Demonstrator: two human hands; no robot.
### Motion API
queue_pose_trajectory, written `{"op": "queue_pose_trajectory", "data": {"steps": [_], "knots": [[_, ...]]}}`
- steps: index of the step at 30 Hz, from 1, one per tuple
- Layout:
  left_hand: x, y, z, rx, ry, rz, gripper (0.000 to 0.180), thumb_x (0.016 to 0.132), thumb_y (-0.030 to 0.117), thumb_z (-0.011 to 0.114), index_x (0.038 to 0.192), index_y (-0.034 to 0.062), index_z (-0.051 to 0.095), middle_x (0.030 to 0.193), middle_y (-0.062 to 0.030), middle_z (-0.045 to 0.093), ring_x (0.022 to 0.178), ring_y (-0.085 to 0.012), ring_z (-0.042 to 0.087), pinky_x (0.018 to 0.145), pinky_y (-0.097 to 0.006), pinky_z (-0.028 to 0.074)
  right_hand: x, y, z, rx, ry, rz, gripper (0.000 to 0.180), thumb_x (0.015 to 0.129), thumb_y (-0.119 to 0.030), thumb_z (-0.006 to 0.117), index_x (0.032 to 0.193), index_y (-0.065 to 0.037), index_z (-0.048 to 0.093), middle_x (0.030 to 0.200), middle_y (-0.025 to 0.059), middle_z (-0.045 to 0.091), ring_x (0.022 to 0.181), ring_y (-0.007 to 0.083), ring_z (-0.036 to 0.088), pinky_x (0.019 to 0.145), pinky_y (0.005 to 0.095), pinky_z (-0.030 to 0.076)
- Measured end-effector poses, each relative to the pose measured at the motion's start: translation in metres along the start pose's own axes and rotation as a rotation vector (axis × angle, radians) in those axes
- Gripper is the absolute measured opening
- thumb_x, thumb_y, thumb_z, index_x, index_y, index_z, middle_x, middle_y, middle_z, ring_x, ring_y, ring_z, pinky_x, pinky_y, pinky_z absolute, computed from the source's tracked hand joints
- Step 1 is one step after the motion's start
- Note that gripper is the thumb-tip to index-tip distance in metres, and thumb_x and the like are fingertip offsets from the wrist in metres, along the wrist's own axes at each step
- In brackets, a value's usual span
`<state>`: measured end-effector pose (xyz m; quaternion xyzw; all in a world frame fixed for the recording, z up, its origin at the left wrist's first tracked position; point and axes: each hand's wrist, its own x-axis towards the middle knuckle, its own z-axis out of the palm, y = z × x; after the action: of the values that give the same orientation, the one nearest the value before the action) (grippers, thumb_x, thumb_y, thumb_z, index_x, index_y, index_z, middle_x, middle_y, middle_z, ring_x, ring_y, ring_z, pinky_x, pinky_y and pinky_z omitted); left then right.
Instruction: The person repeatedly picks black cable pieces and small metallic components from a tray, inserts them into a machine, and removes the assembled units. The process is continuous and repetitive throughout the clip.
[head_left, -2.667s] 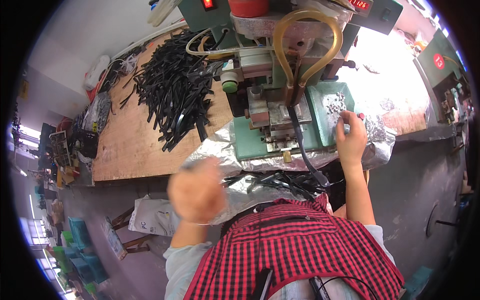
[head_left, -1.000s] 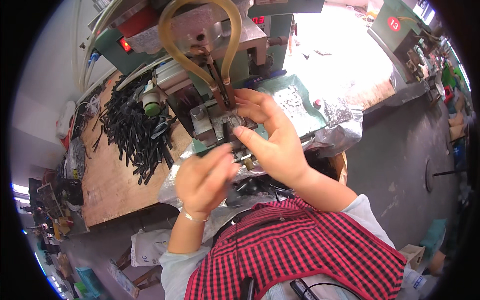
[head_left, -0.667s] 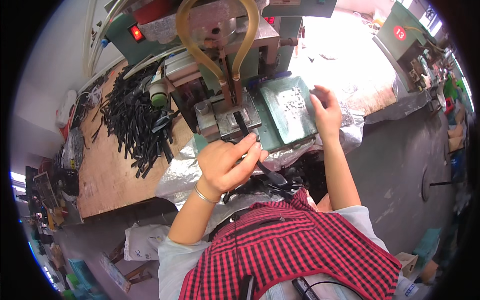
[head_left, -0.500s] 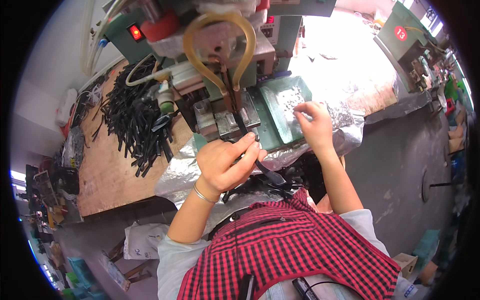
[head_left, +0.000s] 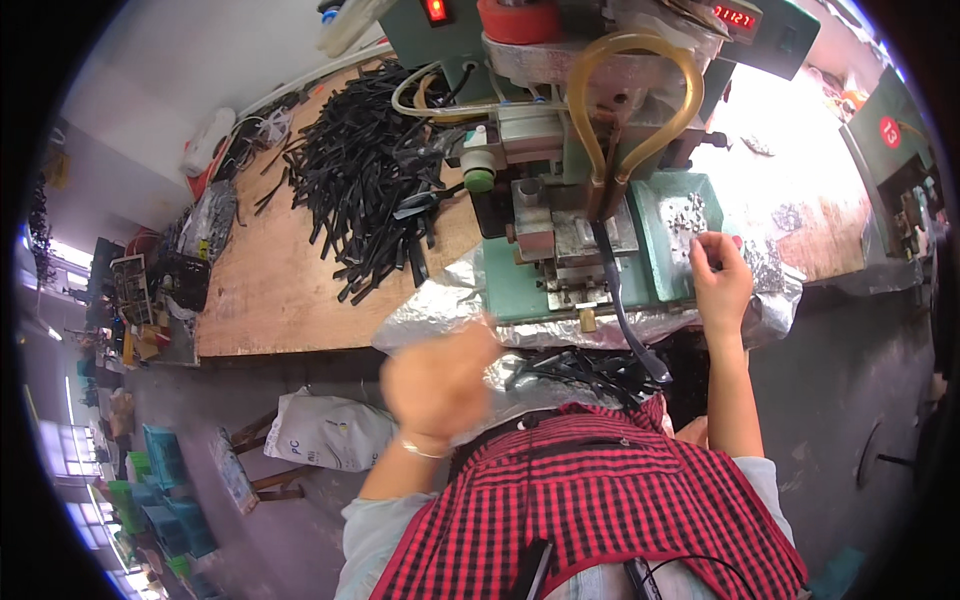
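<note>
My right hand (head_left: 720, 280) rests at the near edge of a green tray (head_left: 655, 250) of small metal parts (head_left: 685, 212), fingertips pinched together; whether they hold a part is too small to tell. My left hand (head_left: 440, 385) is a blur in front of the foil-covered bench edge (head_left: 430, 315), away from the machine, and its grip is unreadable. A long black strap (head_left: 622, 310) lies in the fixture of the green press machine (head_left: 560, 240) and hangs toward my lap. An amber hose loop (head_left: 632, 80) arches above the fixture.
A big pile of black straps (head_left: 360, 185) covers the wooden bench (head_left: 270, 300) left of the machine. More black straps (head_left: 580, 368) lie heaped by my lap. A white sack (head_left: 325, 430) sits on the floor at the left, and teal crates (head_left: 165, 490) stand further left.
My left hand has left the machine's fixture and swung back to the left toward my body. My right hand has stayed at the parts tray. The strap stays in the fixture.
</note>
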<state>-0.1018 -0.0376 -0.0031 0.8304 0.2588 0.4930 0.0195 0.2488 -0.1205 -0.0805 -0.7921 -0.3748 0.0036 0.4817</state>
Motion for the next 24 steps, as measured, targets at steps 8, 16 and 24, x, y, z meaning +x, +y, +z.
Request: {"op": "queue_pose_trajectory", "data": {"steps": [8, 16, 24], "knots": [[0.03, -0.164, -0.003, 0.463, -0.215, -0.406, 0.016, 0.083, 0.013, 0.083, 0.096, 0.0054, 0.078, 0.101, -0.0095, 0.072, 0.097, -0.0322, 0.065, 0.09, -0.039, 0.053, 0.017, -0.031, 0.011, 0.128, -0.017, -0.078, 0.012, 0.089, -0.011, 0.073, 0.099, -0.004, 0.072, 0.085, 0.0055, 0.074, 0.078, 0.0142, 0.07, 0.076, 0.0294, 0.054], [-0.023, -0.198, 0.03, 0.526, 0.141, -0.253, 0.013, 0.095, 0.012, 0.071, 0.106, 0.009, 0.077, 0.122, -0.0121, 0.073, 0.1, -0.0282, 0.068, 0.082, -0.037, 0.054, -0.013, 0.009, -0.018, 0.026, 0.139, -0.189, 0.011, 0.086, -0.003, 0.071, 0.097, -0.001, 0.071, 0.09, 0.0111, 0.073, 0.084, 0.0244, 0.07, 0.08, 0.0354, 0.054], [0.02, -0.165, -0.015, -0.703, 0.275, -0.787, 0.027, 0.109, 0.018, 0.059, 0.131, 0.0024, 0.061, 0.102, -0.0169, 0.078, 0.076, -0.0164, 0.073, 0.064, -0.025, 0.058, -0.036, 0.036, -0.049, 0.061, 0.264, -0.022, 0.012, 0.094, 0.001, 0.07, 0.104, 0.0, 0.075, 0.098, 0.0082, 0.075, 0.091, 0.0201, 0.069, 0.086, 0.0319, 0.053]]}}
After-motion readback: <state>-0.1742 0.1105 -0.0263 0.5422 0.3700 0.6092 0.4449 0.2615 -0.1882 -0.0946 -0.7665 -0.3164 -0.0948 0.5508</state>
